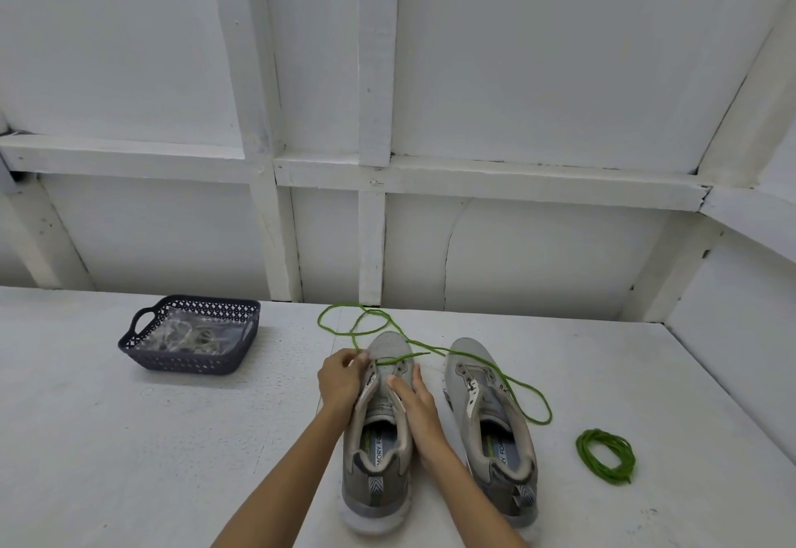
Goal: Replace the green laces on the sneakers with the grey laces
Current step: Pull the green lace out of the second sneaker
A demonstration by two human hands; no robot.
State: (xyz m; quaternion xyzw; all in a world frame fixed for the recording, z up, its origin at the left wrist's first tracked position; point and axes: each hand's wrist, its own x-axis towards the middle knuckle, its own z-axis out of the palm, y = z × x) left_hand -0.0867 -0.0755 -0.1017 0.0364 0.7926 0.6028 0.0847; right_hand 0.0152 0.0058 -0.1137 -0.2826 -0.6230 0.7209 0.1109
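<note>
My right hand (420, 412) lies flat, fingers straight, on the left sneaker (379, 461). Just beyond it, my left hand (342, 377) pinches the green lace (400, 359) at the far eyelets. The lace loops farther off and to the right.

Bright, even, soft light; faint shadows; wide-angle bending at edges; slightly soft focus.

Dark perforated basket (185, 361) with loop handles sits upright on the white table (129, 440) at ten o'clock, near the far edge. Behind it, at twelve o'clock, stands a white panelled wall (538, 73) crossed by raised battens.
</note>
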